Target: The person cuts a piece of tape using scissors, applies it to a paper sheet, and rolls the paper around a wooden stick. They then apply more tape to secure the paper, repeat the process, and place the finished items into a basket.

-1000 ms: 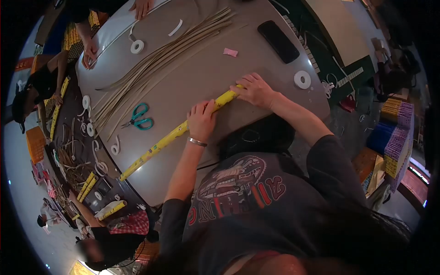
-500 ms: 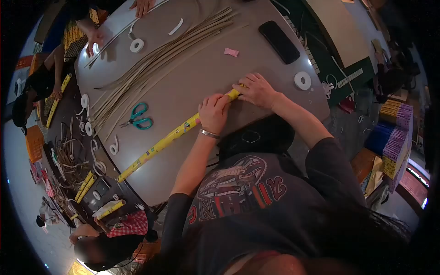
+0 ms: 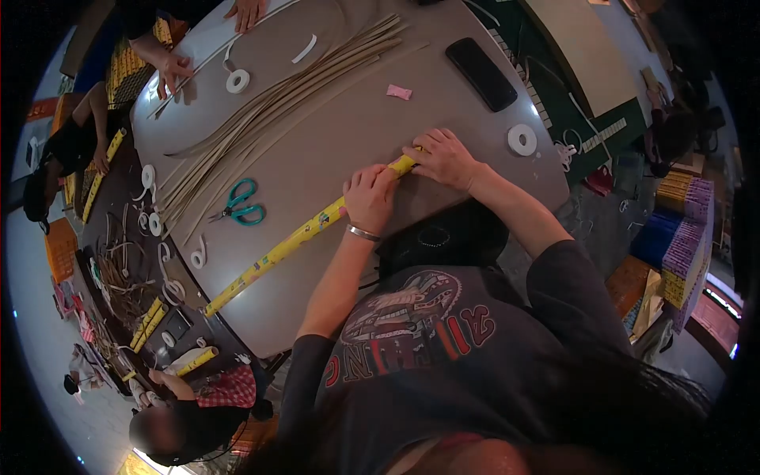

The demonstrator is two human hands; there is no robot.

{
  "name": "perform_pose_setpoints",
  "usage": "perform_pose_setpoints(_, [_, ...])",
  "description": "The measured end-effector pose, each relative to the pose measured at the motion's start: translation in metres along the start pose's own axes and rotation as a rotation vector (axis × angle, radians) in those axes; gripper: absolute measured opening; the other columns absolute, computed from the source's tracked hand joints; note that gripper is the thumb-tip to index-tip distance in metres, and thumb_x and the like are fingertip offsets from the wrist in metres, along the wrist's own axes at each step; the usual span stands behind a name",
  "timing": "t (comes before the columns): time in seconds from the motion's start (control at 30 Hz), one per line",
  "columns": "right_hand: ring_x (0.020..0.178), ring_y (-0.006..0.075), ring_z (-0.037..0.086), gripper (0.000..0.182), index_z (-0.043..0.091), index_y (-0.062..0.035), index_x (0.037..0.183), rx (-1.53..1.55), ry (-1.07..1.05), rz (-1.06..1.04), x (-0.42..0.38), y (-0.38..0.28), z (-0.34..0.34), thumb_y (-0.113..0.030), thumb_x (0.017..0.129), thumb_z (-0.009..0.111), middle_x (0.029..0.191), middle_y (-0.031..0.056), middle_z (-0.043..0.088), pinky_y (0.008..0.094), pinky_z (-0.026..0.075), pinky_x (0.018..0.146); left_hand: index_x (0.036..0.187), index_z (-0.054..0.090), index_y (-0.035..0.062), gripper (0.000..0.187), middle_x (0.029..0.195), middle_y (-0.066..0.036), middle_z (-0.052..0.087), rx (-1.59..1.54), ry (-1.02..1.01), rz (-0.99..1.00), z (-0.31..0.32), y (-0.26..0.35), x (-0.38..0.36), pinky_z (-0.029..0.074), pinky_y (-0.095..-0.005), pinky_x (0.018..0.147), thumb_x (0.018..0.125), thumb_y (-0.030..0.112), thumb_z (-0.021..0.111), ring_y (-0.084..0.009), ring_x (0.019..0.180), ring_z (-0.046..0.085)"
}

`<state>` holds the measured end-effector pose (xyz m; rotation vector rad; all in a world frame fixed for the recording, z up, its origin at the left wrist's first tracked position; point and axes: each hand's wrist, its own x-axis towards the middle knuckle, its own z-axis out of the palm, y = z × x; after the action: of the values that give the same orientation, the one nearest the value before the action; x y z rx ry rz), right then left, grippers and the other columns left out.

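Observation:
A long yellow patterned paper tube [image 3: 277,255] lies slantwise across the near side of the table. My left hand [image 3: 369,198], with a silver bracelet at the wrist, is wrapped over it towards its far end. At that end my right hand [image 3: 443,161] grips the tube, thumb and fingers closed round it. Whether anything is inside the tube cannot be seen. Teal-handled scissors [image 3: 241,207] rest left of my left hand. A roll of white tape [image 3: 522,140] sits right of my right hand, and a small pink wrapped item [image 3: 399,92] lies beyond both hands.
Long thin brown strips [image 3: 293,91] are bundled across the grey table [image 3: 317,162]. A black phone-like case [image 3: 481,74] lies at the right edge. Another person's hands [image 3: 174,73] are at the far left corner, near a tape roll [image 3: 237,81]. More people sit at the left with yellow tubes [image 3: 146,324].
My hands and the tube hold nearly the same place. The other person's hand at the far left has shifted slightly right. The person at lower left has moved an arm.

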<state>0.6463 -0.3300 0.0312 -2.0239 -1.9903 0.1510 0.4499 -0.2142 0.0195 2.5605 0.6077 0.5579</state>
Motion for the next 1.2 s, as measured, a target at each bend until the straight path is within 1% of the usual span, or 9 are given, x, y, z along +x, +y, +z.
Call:
perform_pose_setpoints(0.1, [0.109, 0.0246, 0.051, 0.045, 0.060, -0.0175, 0.123, 0.012, 0.004, 0.003, -0.001, 0.001, 0.001, -0.033, 0.081, 0.069, 0.111, 0.0048, 0.055, 0.0404, 0.041, 0.096, 0.105, 0.062, 0.0181, 0.028, 0.108, 0.000, 0.060, -0.002, 0.043, 0.056, 0.000, 0.000, 0.000, 0.043, -0.0424, 0.076, 0.078, 0.020, 0.071, -0.0241, 0.096, 0.058])
perform_pose_setpoints(0.2, [0.107, 0.0220, 0.052, 0.041, 0.064, -0.0158, 0.119, -0.022, 0.057, -0.015, -0.005, 0.006, -0.004, -0.034, 0.083, 0.067, 0.107, 0.0038, 0.058, 0.0381, 0.042, 0.093, 0.106, 0.064, 0.0195, 0.029, 0.107, 0.000, 0.060, 0.012, 0.041, -0.002, -0.003, 0.005, 0.004, 0.043, -0.0420, 0.076, 0.078, 0.020, 0.071, -0.0234, 0.095, 0.058])
perform_pose_setpoints(0.3, [0.109, 0.0223, 0.051, 0.040, 0.064, -0.0135, 0.117, -0.037, 0.061, 0.008, -0.013, 0.017, -0.013, -0.033, 0.082, 0.068, 0.107, 0.0036, 0.057, 0.0379, 0.041, 0.092, 0.113, 0.065, 0.0219, 0.035, 0.105, 0.001, 0.059, 0.088, -0.055, 0.018, -0.006, 0.006, 0.006, 0.043, -0.0423, 0.077, 0.079, 0.021, 0.071, -0.0229, 0.095, 0.058])
perform_pose_setpoints(0.47, [0.115, 0.0259, 0.049, 0.042, 0.063, -0.0113, 0.114, -0.172, 0.078, 0.130, -0.032, 0.027, -0.025, -0.023, 0.075, 0.073, 0.114, 0.0054, 0.056, 0.0399, 0.041, 0.094, 0.117, 0.065, 0.0233, 0.040, 0.101, 0.002, 0.059, 0.109, 0.002, 0.052, -0.004, 0.004, 0.005, 0.044, -0.0415, 0.074, 0.077, 0.020, 0.071, -0.0218, 0.093, 0.058])
perform_pose_setpoints(0.6, [0.114, 0.0249, 0.048, 0.037, 0.063, -0.0107, 0.112, -0.110, 0.184, 0.102, -0.009, -0.002, -0.032, -0.030, 0.081, 0.068, 0.111, 0.0051, 0.057, 0.0389, 0.040, 0.094, 0.115, 0.066, 0.0222, 0.039, 0.100, 0.003, 0.059, 0.074, 0.024, 0.036, 0.001, 0.001, 0.004, 0.044, -0.0413, 0.073, 0.076, 0.020, 0.072, -0.0212, 0.092, 0.059])
perform_pose_setpoints(0.7, [0.113, 0.0248, 0.049, 0.037, 0.063, -0.0112, 0.113, 0.003, 0.153, -0.021, 0.009, -0.017, -0.015, -0.029, 0.081, 0.067, 0.111, 0.0058, 0.057, 0.0388, 0.041, 0.095, 0.109, 0.067, 0.0200, 0.034, 0.100, 0.003, 0.060, 0.038, 0.035, 0.014, 0.002, -0.003, 0.002, 0.044, -0.0418, 0.074, 0.075, 0.021, 0.073, -0.0213, 0.093, 0.059])
perform_pose_setpoints(0.77, [0.111, 0.0245, 0.050, 0.036, 0.063, -0.0114, 0.115, 0.005, -0.018, -0.075, 0.014, -0.020, -0.001, -0.029, 0.083, 0.066, 0.110, 0.0062, 0.058, 0.0388, 0.041, 0.095, 0.105, 0.065, 0.0183, 0.031, 0.101, 0.003, 0.060, 0.058, 0.047, 0.030, 0.003, -0.004, 0.001, 0.044, -0.0419, 0.074, 0.075, 0.022, 0.073, -0.0217, 0.093, 0.059])
perform_pose_setpoints(1.07, [0.107, 0.0254, 0.053, 0.037, 0.063, -0.0109, 0.115, -0.047, -0.001, 0.012, 0.003, -0.002, -0.006, -0.031, 0.084, 0.067, 0.109, 0.0069, 0.058, 0.0398, 0.041, 0.095, 0.110, 0.064, 0.0195, 0.032, 0.105, 0.001, 0.061, 0.027, -0.054, -0.042, -0.009, 0.004, 0.002, 0.044, -0.0426, 0.076, 0.079, 0.020, 0.071, -0.0236, 0.095, 0.059])
perform_pose_setpoints(1.2, [0.107, 0.0260, 0.053, 0.038, 0.063, -0.0116, 0.115, -0.036, -0.022, -0.024, 0.008, -0.007, -0.006, -0.032, 0.084, 0.068, 0.109, 0.0068, 0.058, 0.0401, 0.041, 0.095, 0.111, 0.065, 0.0193, 0.034, 0.104, 0.003, 0.061, -0.040, 0.042, 0.000, -0.009, -0.003, -0.003, 0.044, -0.0409, 0.078, 0.078, 0.019, 0.071, -0.0219, 0.094, 0.059])
